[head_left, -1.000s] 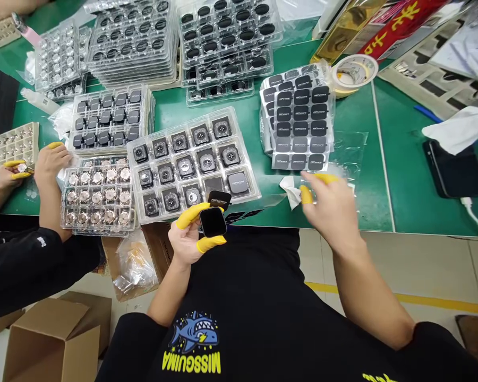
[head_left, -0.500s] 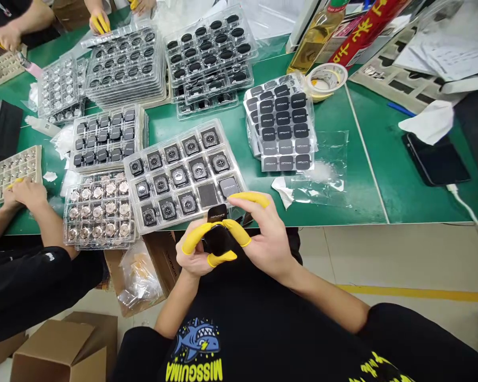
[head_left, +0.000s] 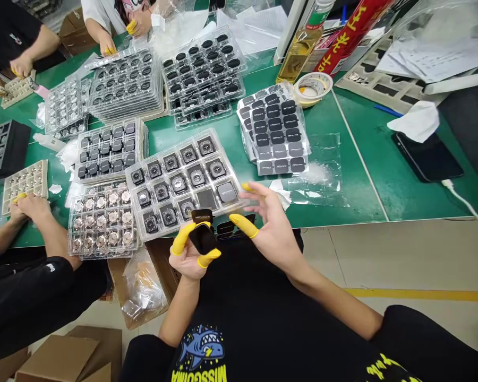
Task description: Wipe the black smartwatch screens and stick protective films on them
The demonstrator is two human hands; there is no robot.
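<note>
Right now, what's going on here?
The person's left hand holds a square black watch, with a black printed tab at its far edge. Their right hand is open beside it, holding nothing visible. Beyond them lies a clear tray of watches, with label sheets to its right. Farther left, a co-worker's hand is by a pale tray.

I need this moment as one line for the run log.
left fingers: holding square watch | right fingers: spread, near clear tray | label sheets: on green table
</note>
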